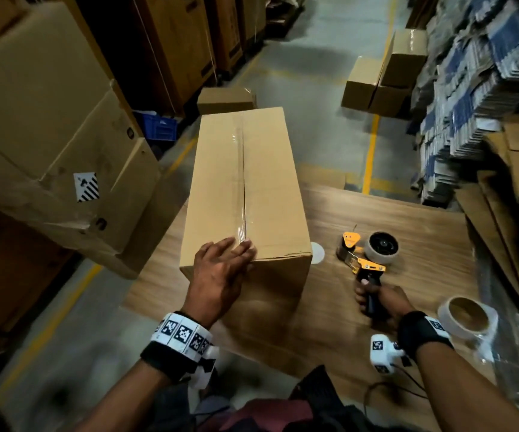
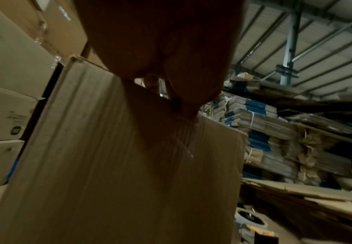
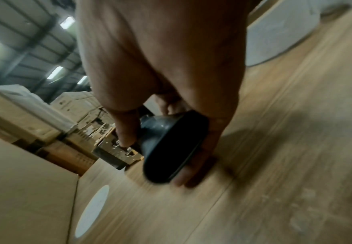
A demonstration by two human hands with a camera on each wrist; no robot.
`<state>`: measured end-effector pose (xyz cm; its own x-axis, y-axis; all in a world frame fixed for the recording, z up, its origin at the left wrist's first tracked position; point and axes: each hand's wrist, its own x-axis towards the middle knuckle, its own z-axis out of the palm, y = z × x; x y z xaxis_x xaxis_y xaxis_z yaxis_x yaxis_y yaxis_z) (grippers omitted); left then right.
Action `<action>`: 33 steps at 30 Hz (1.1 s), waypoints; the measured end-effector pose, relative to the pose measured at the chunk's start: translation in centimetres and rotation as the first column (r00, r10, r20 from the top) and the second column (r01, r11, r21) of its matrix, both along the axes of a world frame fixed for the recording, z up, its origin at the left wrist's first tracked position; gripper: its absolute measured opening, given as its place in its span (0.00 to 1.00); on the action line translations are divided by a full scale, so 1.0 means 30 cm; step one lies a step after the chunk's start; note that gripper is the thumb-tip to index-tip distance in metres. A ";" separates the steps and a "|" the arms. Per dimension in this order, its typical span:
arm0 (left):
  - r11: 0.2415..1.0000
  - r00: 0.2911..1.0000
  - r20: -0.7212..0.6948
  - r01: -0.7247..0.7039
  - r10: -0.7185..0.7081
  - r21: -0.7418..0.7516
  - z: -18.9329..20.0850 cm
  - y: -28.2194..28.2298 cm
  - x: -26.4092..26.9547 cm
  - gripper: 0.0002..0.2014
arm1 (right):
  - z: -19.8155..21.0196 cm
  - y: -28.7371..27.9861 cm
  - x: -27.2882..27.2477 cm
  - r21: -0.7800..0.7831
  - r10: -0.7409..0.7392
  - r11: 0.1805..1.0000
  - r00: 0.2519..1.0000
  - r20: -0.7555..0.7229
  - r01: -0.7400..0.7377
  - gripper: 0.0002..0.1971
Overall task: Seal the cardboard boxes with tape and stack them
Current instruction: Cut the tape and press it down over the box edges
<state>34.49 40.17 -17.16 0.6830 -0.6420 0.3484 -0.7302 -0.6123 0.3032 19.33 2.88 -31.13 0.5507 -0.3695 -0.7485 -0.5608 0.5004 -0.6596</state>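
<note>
A tall cardboard box (image 1: 248, 188) stands on the wooden table (image 1: 414, 232), with clear tape running along its top seam. My left hand (image 1: 220, 266) lies on the box's near top edge, its straight fingers (image 2: 188, 105) pressing the tape end down. To the right, the yellow and black tape dispenser (image 1: 365, 254) rests on the table. My right hand (image 1: 376, 299) grips its black handle (image 3: 168, 147), fingers curled round it. The box's near face (image 2: 118, 165) fills the left wrist view.
A spare tape roll (image 1: 467, 316) lies at the table's right edge. Big cartons (image 1: 43, 126) crowd the left side. Flattened cardboard bundles (image 1: 476, 82) are piled on the right. Smaller boxes (image 1: 383, 76) sit on the floor beyond, along yellow floor lines.
</note>
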 end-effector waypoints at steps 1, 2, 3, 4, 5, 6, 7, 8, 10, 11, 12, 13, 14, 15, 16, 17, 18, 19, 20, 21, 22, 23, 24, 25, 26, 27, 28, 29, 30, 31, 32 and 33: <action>1.000 1.000 -0.016 0.014 -0.014 -0.009 0.007 0.002 0.005 0.19 | 0.024 0.012 0.008 0.049 -0.011 0.999 0.998 0.056 0.008 0.30; 1.000 0.999 -0.033 0.017 -0.017 -0.021 0.010 0.004 0.013 0.18 | 0.048 0.022 0.010 0.075 -0.038 0.997 0.994 0.100 0.031 0.21; 0.999 0.999 -0.044 0.011 -0.013 -0.031 0.008 0.005 0.022 0.16 | 0.081 0.034 0.006 0.056 -0.061 0.997 0.991 0.121 0.054 0.13; 0.999 0.999 -0.050 0.003 -0.005 -0.038 0.003 0.003 0.029 0.15 | 0.106 0.037 -0.001 0.031 -0.070 0.997 0.988 0.137 0.066 0.08; 0.999 0.999 -0.046 -0.006 0.004 -0.039 -0.007 -0.002 0.032 0.15 | 0.142 0.041 -0.011 0.029 -0.068 0.998 0.982 0.177 0.064 0.06; 0.999 0.999 -0.038 -0.014 0.012 -0.037 -0.015 -0.013 0.032 0.15 | 0.192 0.051 -0.019 0.038 -0.054 0.998 0.973 0.226 0.047 0.06; 0.999 1.000 -0.027 -0.013 0.012 -0.033 -0.024 -0.025 0.033 0.15 | 0.244 0.058 -0.027 0.046 -0.039 0.999 0.958 0.282 0.027 0.08; 0.999 1.000 -0.026 -0.006 0.006 -0.034 -0.025 -0.037 0.034 0.15 | 0.305 0.072 -0.032 0.046 -0.013 0.999 0.942 0.335 -0.003 0.10; 0.997 0.999 -0.047 -0.006 0.003 -0.071 -0.017 -0.050 0.045 0.15 | 0.427 0.099 -0.038 -0.002 0.067 0.997 0.906 0.417 -0.073 0.13; 0.993 0.995 -0.093 -0.035 0.024 -0.115 -0.002 -0.053 0.047 0.16 | 0.487 0.116 -0.037 -0.038 0.122 0.992 0.887 0.446 -0.117 0.15; 0.979 0.979 -0.197 -0.083 0.045 -0.186 0.022 -0.052 0.043 0.19 | 0.543 0.137 -0.034 -0.066 0.168 0.986 0.868 0.467 -0.156 0.16; 0.944 0.942 -0.333 -0.155 0.052 -0.290 0.050 -0.052 0.039 0.22 | 0.581 0.151 -0.032 -0.076 0.201 0.979 0.851 0.485 -0.188 0.16; 0.889 0.892 -0.451 -0.237 0.040 -0.391 0.081 -0.053 0.037 0.25 | 0.617 0.166 -0.029 -0.072 0.228 0.972 0.835 0.501 -0.223 0.16; 0.829 0.853 -0.522 -0.303 0.016 -0.470 0.117 -0.058 0.037 0.29 | 0.641 0.183 -0.026 -0.064 0.256 0.963 0.819 0.514 -0.261 0.17; 0.779 0.833 -0.554 -0.346 -0.002 -0.523 0.149 -0.068 0.040 0.31 | 0.664 0.205 -0.021 -0.058 0.287 0.952 0.805 0.519 -0.302 0.19; 0.739 0.811 -0.585 -0.376 -0.029 -0.558 0.177 -0.080 0.045 0.34 | 0.680 0.228 -0.018 -0.059 0.320 0.939 0.792 0.519 -0.340 0.22; 0.710 0.789 -0.612 -0.397 -0.060 -0.582 0.201 -0.095 0.049 0.36 | 0.693 0.252 -0.014 -0.066 0.359 0.922 0.776 0.518 -0.382 0.24; 0.695 0.763 -0.641 -0.418 -0.081 -0.585 0.219 -0.106 0.050 0.39 | 0.703 0.274 -0.008 -0.072 0.395 0.904 0.757 0.521 -0.422 0.27; 0.691 0.740 -0.667 -0.435 -0.092 -0.578 0.229 -0.115 0.049 0.42 | 0.712 0.296 -0.001 -0.076 0.424 0.887 0.740 0.522 -0.455 0.30; 0.690 0.720 -0.688 -0.452 -0.093 -0.566 0.231 -0.117 0.044 0.44 | 0.717 0.314 0.008 -0.080 0.446 0.874 0.725 0.524 -0.480 0.32; 0.685 0.713 -0.695 -0.459 -0.095 -0.565 0.229 -0.110 0.039 0.45 | 0.722 0.331 0.018 -0.088 0.466 0.862 0.711 0.527 -0.499 0.34; 0.674 0.712 -0.697 -0.471 -0.091 -0.569 0.227 -0.097 0.033 0.45 | 0.724 0.345 0.028 -0.099 0.482 0.853 0.700 0.527 -0.513 0.36; 0.655 0.712 -0.697 -0.488 -0.083 -0.577 0.220 -0.079 0.029 0.45 | 0.727 0.356 0.040 -0.110 0.494 0.847 0.692 0.527 -0.521 0.37; 0.638 0.712 -0.699 -0.506 -0.072 -0.581 0.215 -0.060 0.026 0.43 | 0.726 0.363 0.051 -0.115 0.499 0.843 0.685 0.530 -0.525 0.37; 0.626 0.712 -0.699 -0.517 -0.065 -0.584 0.209 -0.042 0.022 0.42 | 0.726 0.368 0.061 -0.115 0.501 0.840 0.677 0.539 -0.530 0.37; 0.620 0.710 -0.701 -0.525 -0.057 -0.582 0.204 -0.027 0.018 0.42 | 0.725 0.371 0.069 -0.113 0.503 0.837 0.669 0.548 -0.536 0.37; 0.618 0.706 -0.706 -0.531 -0.056 -0.580 0.201 -0.016 0.013 0.41 | 0.725 0.375 0.077 -0.115 0.507 0.833 0.662 0.551 -0.542 0.37; 0.615 0.699 -0.712 -0.538 -0.057 -0.577 0.201 -0.008 0.010 0.41 | 0.726 0.378 0.084 -0.123 0.517 0.827 0.654 0.553 -0.549 0.37; 0.607 0.694 -0.717 -0.544 -0.062 -0.579 0.200 -0.001 0.008 0.40 | 0.727 0.381 0.090 -0.138 0.530 0.819 0.644 0.552 -0.556 0.38; 0.596 0.696 -0.715 -0.549 -0.063 -0.587 0.203 0.007 0.004 0.39 | 0.729 0.384 0.096 -0.154 0.542 0.813 0.636 0.549 -0.561 0.38; 0.586 0.707 -0.705 -0.547 -0.059 -0.598 0.204 0.017 0.000 0.36 | 0.730 0.386 0.102 -0.166 0.549 0.811 0.631 0.548 -0.562 0.39; 0.579 0.723 -0.688 -0.539 -0.054 -0.612 0.206 0.028 -0.007 0.34 | 0.730 0.386 0.108 -0.172 0.549 0.812 0.631 0.549 -0.557 0.38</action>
<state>34.29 41.00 -10.97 0.9905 -0.1249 0.0583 -0.0673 -0.0689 0.9954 22.57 14.46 -9.23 0.9575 0.1498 -0.2464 -0.2761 0.2288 -0.9335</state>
